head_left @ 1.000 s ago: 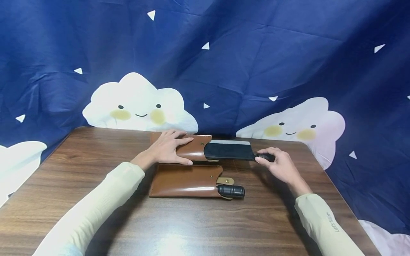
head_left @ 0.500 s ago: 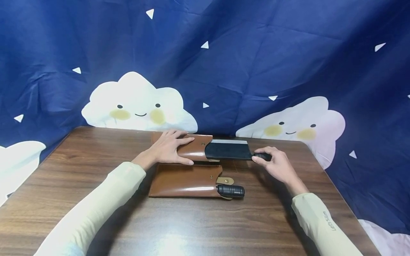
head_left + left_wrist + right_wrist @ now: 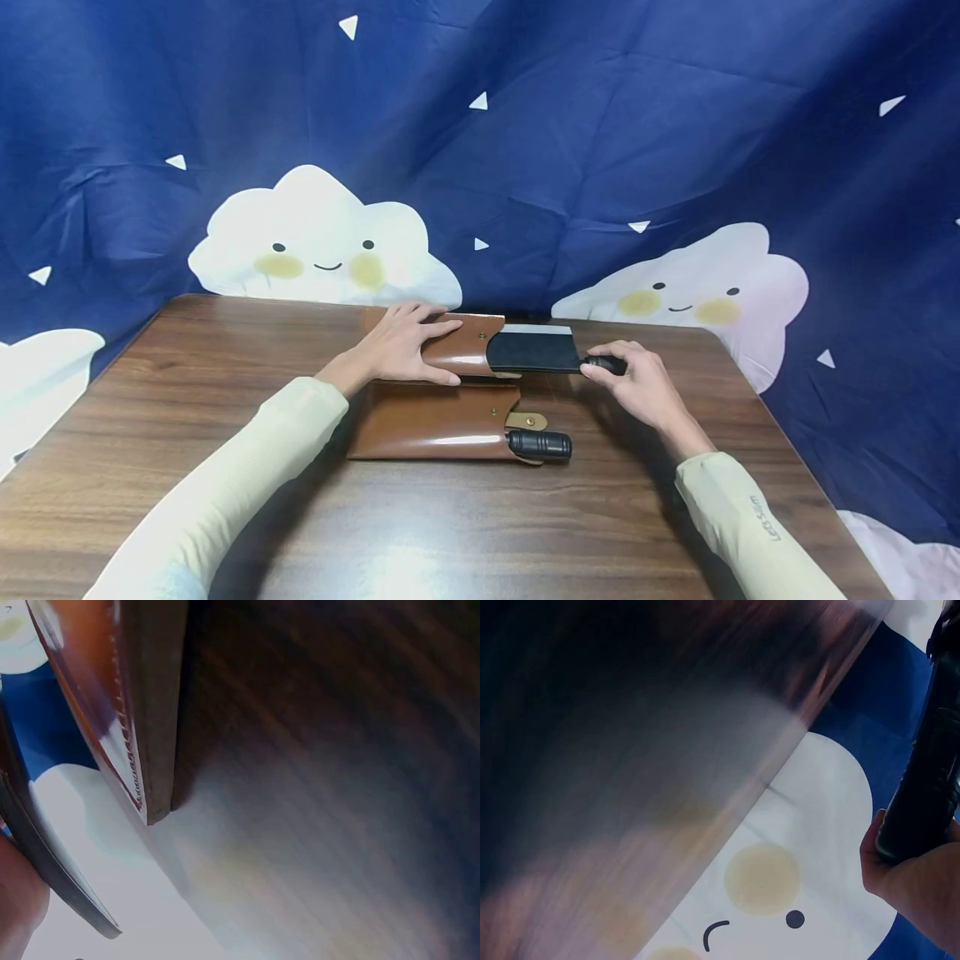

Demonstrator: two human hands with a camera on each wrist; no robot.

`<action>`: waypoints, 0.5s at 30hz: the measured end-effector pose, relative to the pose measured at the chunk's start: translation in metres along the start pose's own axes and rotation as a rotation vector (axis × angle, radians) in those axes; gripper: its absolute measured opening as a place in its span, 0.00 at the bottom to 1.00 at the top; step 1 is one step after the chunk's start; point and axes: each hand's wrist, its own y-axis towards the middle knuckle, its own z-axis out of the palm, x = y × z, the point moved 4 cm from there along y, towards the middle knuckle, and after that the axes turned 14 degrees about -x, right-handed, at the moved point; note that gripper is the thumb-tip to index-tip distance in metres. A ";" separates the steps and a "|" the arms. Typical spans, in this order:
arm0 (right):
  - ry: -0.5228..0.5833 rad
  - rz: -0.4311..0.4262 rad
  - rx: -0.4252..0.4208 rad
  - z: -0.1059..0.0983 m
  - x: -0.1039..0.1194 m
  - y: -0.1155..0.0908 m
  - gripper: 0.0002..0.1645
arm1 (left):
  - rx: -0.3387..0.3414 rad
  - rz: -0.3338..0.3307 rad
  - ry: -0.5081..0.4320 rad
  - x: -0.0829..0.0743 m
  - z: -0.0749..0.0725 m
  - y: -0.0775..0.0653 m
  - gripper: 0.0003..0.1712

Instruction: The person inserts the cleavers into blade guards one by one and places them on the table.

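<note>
A black cleaver (image 3: 536, 350) with a pale edge along its far side lies partly inside the far brown leather sheath (image 3: 483, 354). My right hand (image 3: 637, 379) pinches the cleaver's black handle (image 3: 926, 765) between thumb and fingers. Spread across the sheath's left part, my left hand (image 3: 401, 346) rests on it with fingers extended and the thumb by its near edge. The blade's left part is hidden in the leather. Closer to me lies the second brown sheath (image 3: 431, 421), holding another knife whose black handle (image 3: 540, 445) sticks out to the right.
The wooden table (image 3: 480, 533) carries both sheaths. A tan snap strap (image 3: 527, 421) projects from the near sheath. Behind the table hangs a blue curtain (image 3: 540, 125) printed with smiling clouds and white triangles.
My right hand has moved left, and the cleaver has slid deeper into the far sheath. That sheath and my left hand have shifted slightly right. The near sheath has stayed put.
</note>
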 end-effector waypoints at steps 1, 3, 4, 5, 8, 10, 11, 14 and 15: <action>-0.001 -0.001 -0.001 0.000 0.001 0.000 0.17 | 0.000 0.001 0.000 0.000 0.000 0.000 0.58; -0.003 0.000 0.001 0.002 0.003 0.000 0.17 | 0.000 0.003 -0.002 -0.001 -0.001 0.000 0.58; -0.001 -0.001 0.001 0.003 0.005 0.000 0.17 | 0.002 0.003 -0.001 0.000 -0.001 0.000 0.58; 0.002 -0.003 0.004 0.004 0.006 0.001 0.18 | 0.002 0.002 0.001 0.000 -0.001 0.000 0.58; 0.009 -0.004 0.014 0.007 0.010 0.001 0.18 | 0.001 -0.004 0.001 0.000 -0.001 -0.001 0.58; 0.016 -0.003 0.022 0.010 0.013 0.001 0.17 | 0.003 -0.005 0.005 0.000 0.000 -0.002 0.58; 0.020 -0.001 0.027 0.011 0.014 0.001 0.17 | 0.002 -0.006 0.003 -0.001 0.000 -0.002 0.58; 0.028 0.006 0.027 0.014 0.016 0.001 0.17 | 0.006 -0.009 0.001 -0.002 0.000 0.000 0.58; 0.030 0.003 0.025 0.015 0.017 0.001 0.17 | 0.009 -0.008 0.004 -0.003 0.001 0.000 0.58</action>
